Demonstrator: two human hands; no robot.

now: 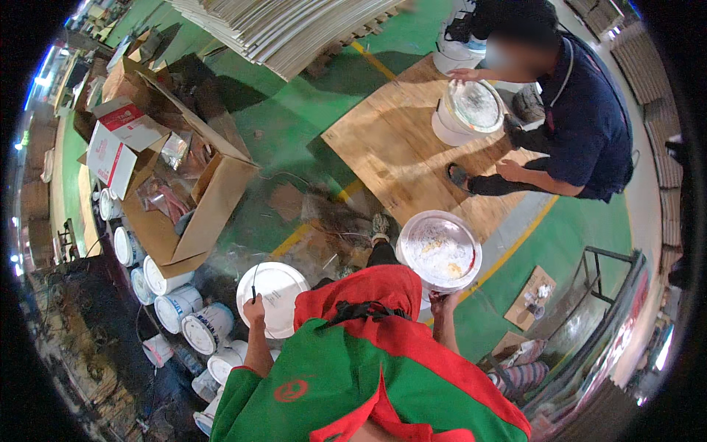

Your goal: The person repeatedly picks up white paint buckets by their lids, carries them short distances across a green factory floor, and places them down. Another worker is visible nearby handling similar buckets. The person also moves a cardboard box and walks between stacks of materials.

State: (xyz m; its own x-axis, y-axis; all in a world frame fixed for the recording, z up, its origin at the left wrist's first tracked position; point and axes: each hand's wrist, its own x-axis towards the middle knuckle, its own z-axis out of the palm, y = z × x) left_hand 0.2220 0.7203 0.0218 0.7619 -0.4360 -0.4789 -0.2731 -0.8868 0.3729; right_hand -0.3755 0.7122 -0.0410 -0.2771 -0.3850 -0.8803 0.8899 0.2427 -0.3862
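Observation:
My left hand [254,311] is closed around the dark handle of a thin, pointed tool [255,283], whose exact kind I cannot make out. It is held upright over the left part of a round white bucket lid [283,295]. With my right hand [444,302] I grip the near edge of a white bucket [440,250]. The top of that bucket is covered with whitish, crumbly material and a few yellow patches. My sleeves and chest are green and red, and they hide part of what lies below.
Across from me a crouching person [589,125] touches another white bucket [460,125] on a plywood sheet [390,140]. An open cardboard box [221,191] stands left, with several white buckets [177,309] lying beside it. Stacked boards [287,29] rise behind; a metal frame [604,276] stands right.

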